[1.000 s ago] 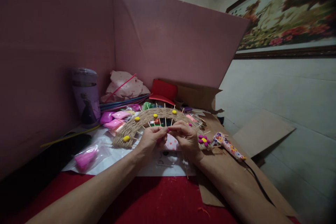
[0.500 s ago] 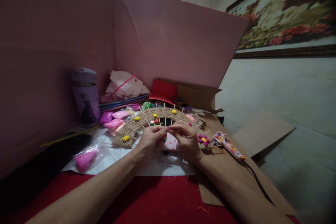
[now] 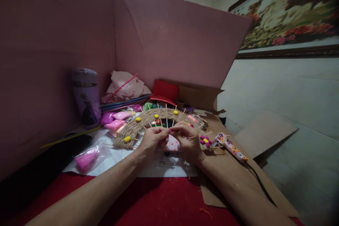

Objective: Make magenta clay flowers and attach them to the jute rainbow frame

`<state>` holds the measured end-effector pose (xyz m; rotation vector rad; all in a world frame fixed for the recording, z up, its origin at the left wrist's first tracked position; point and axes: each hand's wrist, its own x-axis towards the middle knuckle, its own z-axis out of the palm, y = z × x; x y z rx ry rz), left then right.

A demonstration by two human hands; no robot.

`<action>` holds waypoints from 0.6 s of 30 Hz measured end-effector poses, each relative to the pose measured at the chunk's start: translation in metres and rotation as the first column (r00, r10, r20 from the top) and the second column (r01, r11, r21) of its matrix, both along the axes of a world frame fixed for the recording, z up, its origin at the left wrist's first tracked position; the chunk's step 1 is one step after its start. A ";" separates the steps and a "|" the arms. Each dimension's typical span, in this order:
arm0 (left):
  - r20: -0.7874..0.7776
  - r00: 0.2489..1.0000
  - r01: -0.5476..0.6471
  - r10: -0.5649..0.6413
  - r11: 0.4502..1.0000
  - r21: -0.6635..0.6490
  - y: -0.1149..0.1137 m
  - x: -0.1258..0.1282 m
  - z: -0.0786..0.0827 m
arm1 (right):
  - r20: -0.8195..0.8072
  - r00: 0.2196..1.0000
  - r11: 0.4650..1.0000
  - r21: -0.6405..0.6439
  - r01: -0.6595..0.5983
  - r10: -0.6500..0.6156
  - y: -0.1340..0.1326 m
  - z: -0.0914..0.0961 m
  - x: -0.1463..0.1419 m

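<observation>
My left hand [image 3: 155,140] and my right hand [image 3: 188,141] meet fingertip to fingertip. Pinched between them is a small piece of magenta clay [image 3: 170,130], mostly hidden by the fingers. Just behind my hands lies an arch wound with brown twine [image 3: 146,116], with thin wooden sticks poking out along both edges. Yellow clay dots [image 3: 138,119] are spaced along the arch. At its right end sits a clay flower [image 3: 206,141] with magenta petals around a yellow centre. Beneath my hands, a white piece with pink spots [image 3: 173,143] is partly covered.
Bagged pink clay [image 3: 87,160] lies at the left, with more packets [image 3: 115,124] behind. A purple tumbler [image 3: 87,102] stands at the back left. On cardboard to the right rests a flower-patterned glue gun [image 3: 231,147] with a black cord. Pink panels [image 3: 169,39] enclose the back and left.
My fingers shift very slightly around the magenta clay. Everything else stays where it was.
</observation>
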<state>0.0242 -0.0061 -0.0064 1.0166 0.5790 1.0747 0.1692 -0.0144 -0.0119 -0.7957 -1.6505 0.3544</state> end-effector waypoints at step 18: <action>-0.038 0.998 -0.041 0.040 0.999 -0.010 0.000 0.000 0.002 | 0.033 0.999 1.000 -0.013 0.016 -0.016 -0.001 0.000 0.000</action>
